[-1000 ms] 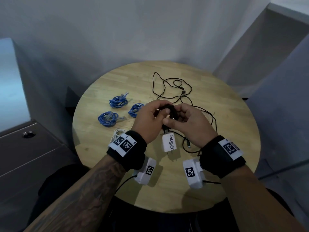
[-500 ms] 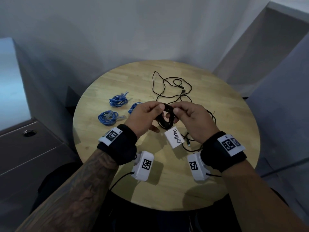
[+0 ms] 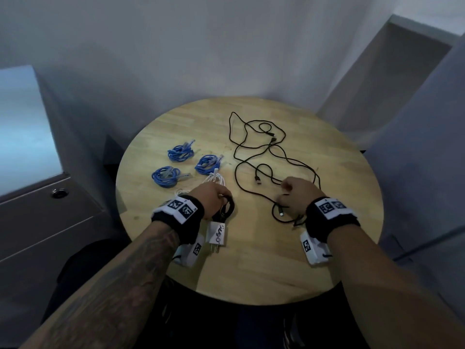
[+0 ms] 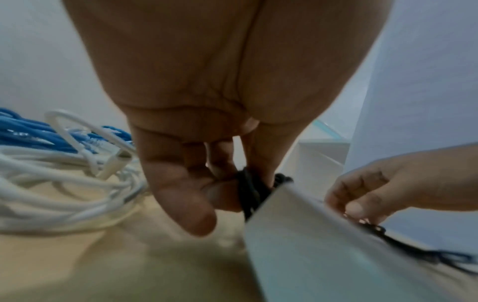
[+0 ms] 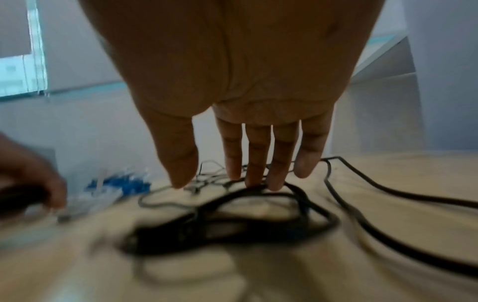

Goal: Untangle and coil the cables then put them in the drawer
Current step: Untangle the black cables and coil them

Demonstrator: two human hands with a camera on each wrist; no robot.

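My left hand [image 3: 218, 197] grips a small coiled black cable [image 3: 227, 209] whose white charger plug [image 3: 216, 235] lies on the round wooden table [image 3: 339, 187]. In the left wrist view the left hand's thumb and fingers [image 4: 207, 196] pinch the black coil [image 4: 249, 190] beside the white plug [image 4: 310, 245]. My right hand [image 3: 289, 195] hovers over the near end of the loose tangled black cables [image 3: 251, 147]. In the right wrist view the right hand [image 5: 245, 173] has straight fingers, and their tips touch a black cable loop [image 5: 271, 198].
Three coiled blue cables [image 3: 180, 152] [image 3: 208, 163] [image 3: 164, 176] and a white coiled cable [image 3: 216, 180] lie at the table's left. A grey drawer cabinet [image 3: 50, 222] with a round lock [image 3: 59, 193] stands to the left of the table.
The hands have parted. The left hand has brought the black coil and plug down towards the left; the right hand let go of it and moved right onto the loose black cables.
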